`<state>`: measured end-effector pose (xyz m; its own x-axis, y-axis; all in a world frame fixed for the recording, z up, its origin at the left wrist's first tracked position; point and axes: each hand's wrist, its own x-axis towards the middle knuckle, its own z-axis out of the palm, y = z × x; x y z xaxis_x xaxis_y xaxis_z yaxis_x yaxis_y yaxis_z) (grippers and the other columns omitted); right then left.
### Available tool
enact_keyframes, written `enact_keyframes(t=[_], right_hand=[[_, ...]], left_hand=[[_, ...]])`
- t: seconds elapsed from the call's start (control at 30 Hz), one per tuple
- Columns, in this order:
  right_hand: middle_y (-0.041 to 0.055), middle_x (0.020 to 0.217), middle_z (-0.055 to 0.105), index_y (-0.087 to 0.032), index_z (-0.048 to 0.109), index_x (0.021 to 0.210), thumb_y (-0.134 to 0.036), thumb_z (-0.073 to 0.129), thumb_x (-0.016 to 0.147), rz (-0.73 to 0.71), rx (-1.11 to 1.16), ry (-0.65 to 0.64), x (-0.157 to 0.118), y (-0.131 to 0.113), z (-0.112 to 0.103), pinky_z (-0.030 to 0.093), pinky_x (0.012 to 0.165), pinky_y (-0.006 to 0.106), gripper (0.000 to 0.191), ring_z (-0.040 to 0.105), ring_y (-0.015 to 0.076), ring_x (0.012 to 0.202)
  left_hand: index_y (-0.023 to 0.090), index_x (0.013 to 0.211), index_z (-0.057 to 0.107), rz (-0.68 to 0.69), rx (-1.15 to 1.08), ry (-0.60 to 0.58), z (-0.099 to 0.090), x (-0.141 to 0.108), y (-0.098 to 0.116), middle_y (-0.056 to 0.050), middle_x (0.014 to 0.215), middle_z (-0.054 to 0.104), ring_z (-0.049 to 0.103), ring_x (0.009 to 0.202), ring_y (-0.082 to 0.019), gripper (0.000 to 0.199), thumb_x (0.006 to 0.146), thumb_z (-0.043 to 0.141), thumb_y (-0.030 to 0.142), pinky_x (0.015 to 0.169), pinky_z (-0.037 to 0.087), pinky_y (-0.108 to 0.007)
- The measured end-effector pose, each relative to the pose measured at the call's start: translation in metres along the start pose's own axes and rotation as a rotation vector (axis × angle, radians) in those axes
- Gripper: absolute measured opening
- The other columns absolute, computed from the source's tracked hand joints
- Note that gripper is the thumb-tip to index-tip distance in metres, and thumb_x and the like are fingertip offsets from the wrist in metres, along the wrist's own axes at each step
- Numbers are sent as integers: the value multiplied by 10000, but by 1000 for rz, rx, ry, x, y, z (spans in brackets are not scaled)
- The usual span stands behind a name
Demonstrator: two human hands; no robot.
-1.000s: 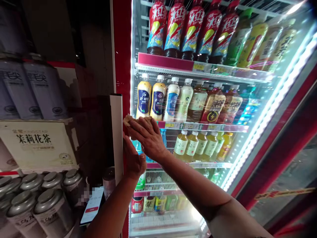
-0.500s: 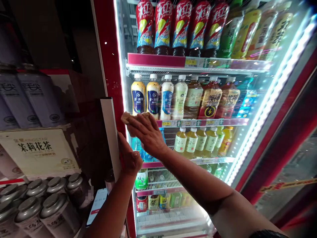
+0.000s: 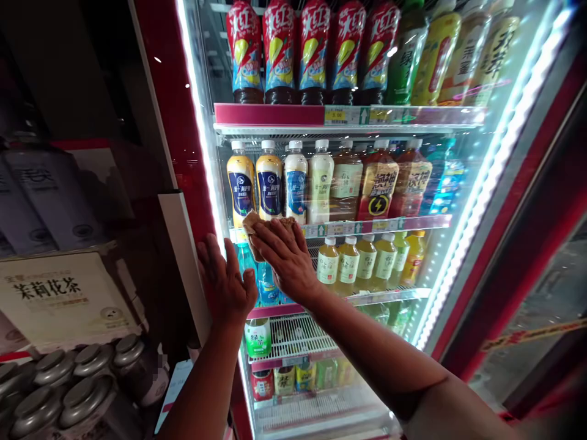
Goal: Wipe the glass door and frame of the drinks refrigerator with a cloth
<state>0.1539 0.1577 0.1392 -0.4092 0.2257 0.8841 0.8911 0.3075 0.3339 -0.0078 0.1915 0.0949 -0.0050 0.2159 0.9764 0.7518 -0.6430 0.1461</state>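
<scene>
My right hand [image 3: 287,260] presses a brown cloth [image 3: 254,235] flat against the glass door of a lit drinks fridge, its fingers pointing up and left over the cloth. The cloth shows beyond the fingertips, in front of the second shelf's edge [image 3: 380,227]. Lower and to the left, my left hand [image 3: 225,284] has its fingers spread and holds nothing. It lies by the fridge door's red frame [image 3: 188,177], close to the upright white handle [image 3: 183,263]. Behind the glass stand bottles with dark blue labels [image 3: 241,186] and small bottles of pale tea [image 3: 328,263].
Red tea bottles [image 3: 279,49] fill the top shelf. At the left stand a cream box [image 3: 64,299], several metal-lidded canisters [image 3: 89,400] and purple packages [image 3: 68,195]. A phone [image 3: 173,391] lies beside the canisters. Another red-framed door [image 3: 486,318] is at the right.
My right hand and the cloth have moved right across the glass, away from the frame. My left hand's fingers have opened wider and show more. The view has shifted slightly.
</scene>
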Motion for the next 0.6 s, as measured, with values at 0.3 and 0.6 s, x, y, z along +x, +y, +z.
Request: enact_keyframes(t=[0.3,0.6], right_hand=[[-65,1633,475,-291,420,1572,-187,479,1022,52,26,-1,-25,14,-6,-4,1369,418,562,79,126,1635],[-63,1615,499,-314,282,1633,-175,479,1022,80,44,25,-58,26,-9,48,1373,437,657,154,142,1626]], left_hand=[[299,1649,209,59,183,-51,1,-5,1,-111,1749,80,56,1627,-345,704,1015,501,390,1290,37,-640],[358,1618,291,113,159,-11,2,-3,1,-58,1756,50,62,1628,-350,691,985,566,332,1288,8,-671]])
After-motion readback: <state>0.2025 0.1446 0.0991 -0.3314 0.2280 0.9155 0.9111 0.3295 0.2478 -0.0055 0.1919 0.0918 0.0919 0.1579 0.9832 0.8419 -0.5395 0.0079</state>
